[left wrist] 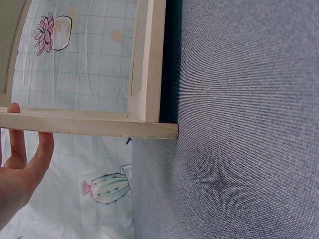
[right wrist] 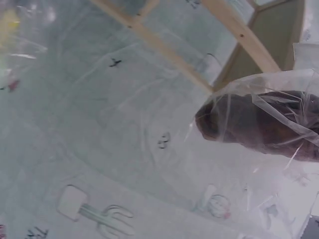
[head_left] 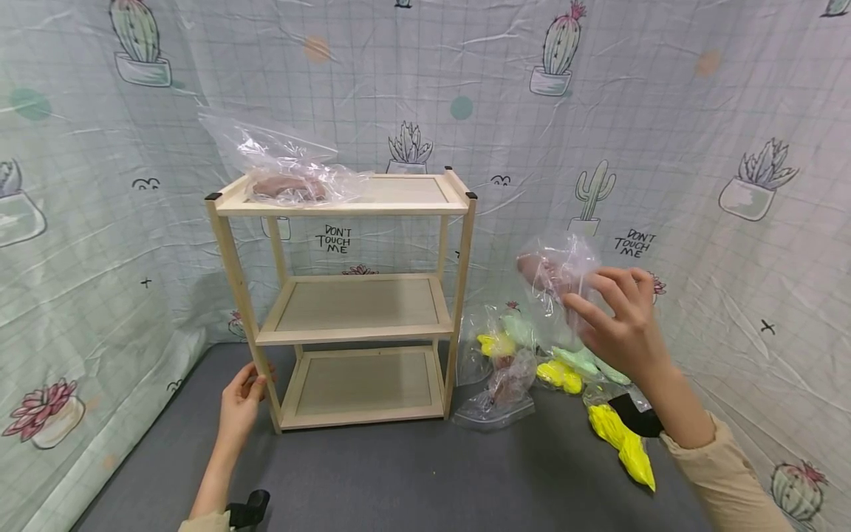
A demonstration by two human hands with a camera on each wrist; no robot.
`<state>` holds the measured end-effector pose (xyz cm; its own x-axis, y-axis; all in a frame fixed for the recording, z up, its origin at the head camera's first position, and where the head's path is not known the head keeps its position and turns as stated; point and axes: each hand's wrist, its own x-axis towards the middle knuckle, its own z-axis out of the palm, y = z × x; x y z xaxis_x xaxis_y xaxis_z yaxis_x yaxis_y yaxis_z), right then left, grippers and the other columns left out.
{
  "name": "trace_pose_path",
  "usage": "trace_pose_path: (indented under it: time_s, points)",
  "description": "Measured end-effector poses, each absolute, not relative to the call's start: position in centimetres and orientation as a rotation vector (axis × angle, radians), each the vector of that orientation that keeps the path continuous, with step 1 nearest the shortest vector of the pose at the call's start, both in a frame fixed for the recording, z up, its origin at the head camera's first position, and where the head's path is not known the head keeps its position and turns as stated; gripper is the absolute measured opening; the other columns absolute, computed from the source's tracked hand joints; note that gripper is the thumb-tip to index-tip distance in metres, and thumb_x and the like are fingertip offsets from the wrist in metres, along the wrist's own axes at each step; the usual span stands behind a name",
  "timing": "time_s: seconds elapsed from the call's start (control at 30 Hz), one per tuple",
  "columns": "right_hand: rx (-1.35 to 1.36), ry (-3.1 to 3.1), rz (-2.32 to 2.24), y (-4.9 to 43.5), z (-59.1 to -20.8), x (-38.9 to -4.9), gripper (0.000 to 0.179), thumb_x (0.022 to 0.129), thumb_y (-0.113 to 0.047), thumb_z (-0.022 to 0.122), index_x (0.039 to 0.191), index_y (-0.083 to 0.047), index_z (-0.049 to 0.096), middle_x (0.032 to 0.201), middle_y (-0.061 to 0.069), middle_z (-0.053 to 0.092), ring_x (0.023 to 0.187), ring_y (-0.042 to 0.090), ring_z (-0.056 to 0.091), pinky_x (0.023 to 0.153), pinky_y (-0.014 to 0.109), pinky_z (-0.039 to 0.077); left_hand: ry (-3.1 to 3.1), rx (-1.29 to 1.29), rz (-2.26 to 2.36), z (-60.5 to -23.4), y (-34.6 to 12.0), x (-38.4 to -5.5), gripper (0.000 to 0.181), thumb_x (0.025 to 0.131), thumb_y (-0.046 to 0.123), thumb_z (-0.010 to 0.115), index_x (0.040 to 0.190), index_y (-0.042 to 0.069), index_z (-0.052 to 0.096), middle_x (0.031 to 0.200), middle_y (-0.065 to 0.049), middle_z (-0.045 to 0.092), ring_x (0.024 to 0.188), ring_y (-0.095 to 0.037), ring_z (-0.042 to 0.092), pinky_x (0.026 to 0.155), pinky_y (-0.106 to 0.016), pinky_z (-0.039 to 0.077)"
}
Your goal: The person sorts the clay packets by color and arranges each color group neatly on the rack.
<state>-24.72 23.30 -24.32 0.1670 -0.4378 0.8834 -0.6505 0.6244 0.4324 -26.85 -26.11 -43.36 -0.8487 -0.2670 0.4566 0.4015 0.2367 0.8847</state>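
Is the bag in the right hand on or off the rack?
Off: the right hand holds the bag up beside the rack; the head view shows patterned backdrop between them.

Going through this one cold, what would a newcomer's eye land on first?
Probably the three-tier wooden rack in the middle of the head view, with a clear bag holding something brownish-pink on its top shelf. To its right, the right hand holds up a similar bag, while the left hand grips the front left post low down. Bright yellow contents stand out on the gray surface at right.
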Motion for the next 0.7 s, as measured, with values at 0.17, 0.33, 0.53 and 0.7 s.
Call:
trace_pose_path:
  time_s: [0.17, 0.33, 0.53, 0.7]
  points:
    - [0.934, -1.345, 0.241, 21.2, -21.8, -24.5, 0.013, 0.089, -0.019, 0.049, 0.082, -0.012, 0.057, 0.084, 0.018, 0.052, 0.080, 0.037, 0.045, 0.067, 0.055, 0.022, -1.977, -0.133, -1.672, -43.3, -26.1, -26.8, 0.018, 0.092, 0.014, 0.047, 0.107, 0.018, 0.055, 0.090, 0.018, 0.059, 0.080, 0.006, 0.059, 0.065, -0.011, 0.046]
    - [0.917, -1.243, 0.284, 19.2, -19.6, -25.0, 0.007, 0.085, -0.013, 0.057, 0.079, -0.011, 0.057, 0.084, 0.016, 0.052, 0.079, 0.036, 0.046, 0.067, 0.054, 0.022, -1.975, -0.134, -1.683, -43.2, -26.0, -26.9, 0.018, 0.092, 0.014, 0.047, 0.106, 0.018, 0.056, 0.088, 0.021, 0.058, 0.080, 0.005, 0.059, 0.065, -0.011, 0.046]
    - [0.904, -1.159, 0.320, 17.2, -17.9, -26.2, 0.012, 0.074, -0.004, 0.064, 0.077, -0.012, 0.056, 0.084, 0.014, 0.053, 0.079, 0.034, 0.047, 0.070, 0.055, 0.023, -1.978, -0.130, -1.683, -43.2, -26.1, -26.9, 0.018, 0.092, 0.014, 0.047, 0.106, 0.017, 0.056, 0.088, 0.016, 0.058, 0.080, 0.005, 0.059, 0.065, -0.011, 0.046]
    - [0.907, -1.134, 0.329, 16.0, -17.1, -27.2, 0.017, 0.070, -0.002, 0.067, 0.078, -0.013, 0.056, 0.085, 0.013, 0.053, 0.082, 0.032, 0.047, 0.073, 0.055, 0.025, -1.994, -0.135, -1.683, -43.2, -26.2, -26.8, 0.018, 0.092, 0.014, 0.046, 0.107, 0.018, 0.055, 0.086, 0.021, 0.057, 0.080, 0.005, 0.059, 0.065, -0.011, 0.046]
